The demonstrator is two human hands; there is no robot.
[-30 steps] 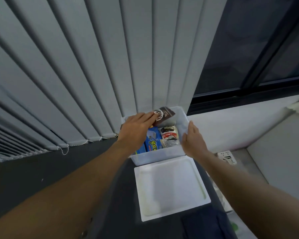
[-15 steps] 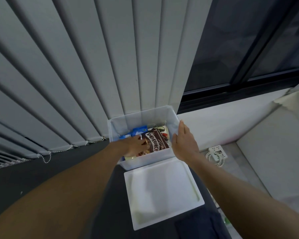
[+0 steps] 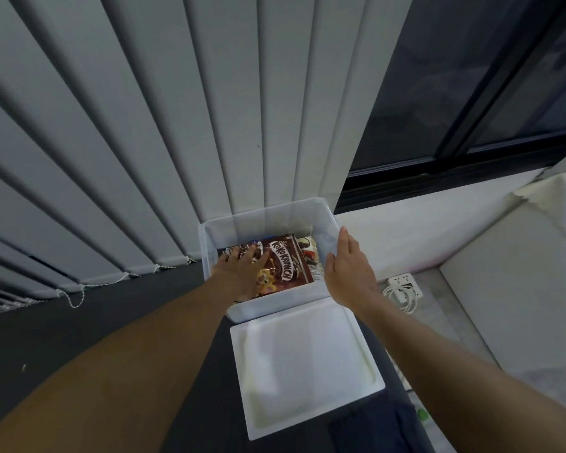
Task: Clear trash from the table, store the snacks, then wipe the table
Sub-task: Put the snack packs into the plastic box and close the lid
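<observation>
A translucent plastic storage box (image 3: 268, 217) stands at the far edge of the dark table (image 3: 79, 322). A brown Koko Krunch packet (image 3: 286, 264) lies flat on top of the other snacks inside it. My left hand (image 3: 242, 271) is inside the box, palm down with fingers spread on the packet's left part. My right hand (image 3: 348, 269) rests against the box's right wall, thumb over the rim. Another snack wrapper (image 3: 309, 253) shows at the packet's right. The box's white lid (image 3: 304, 364) lies upside down on the table just in front of the box.
Grey vertical blinds (image 3: 144, 142) hang right behind the box, with a dark window (image 3: 471, 93) to the right. Below on the floor at right lie a white power strip (image 3: 404, 284) with a coiled cable and a pale piece of furniture (image 3: 520, 305). Dark cloth (image 3: 373, 429) sits near the lid's front edge.
My left hand has laid the brown packet down from upright at the box's back to flat on the snacks, and now presses on it. My right hand stayed on the box's right wall.
</observation>
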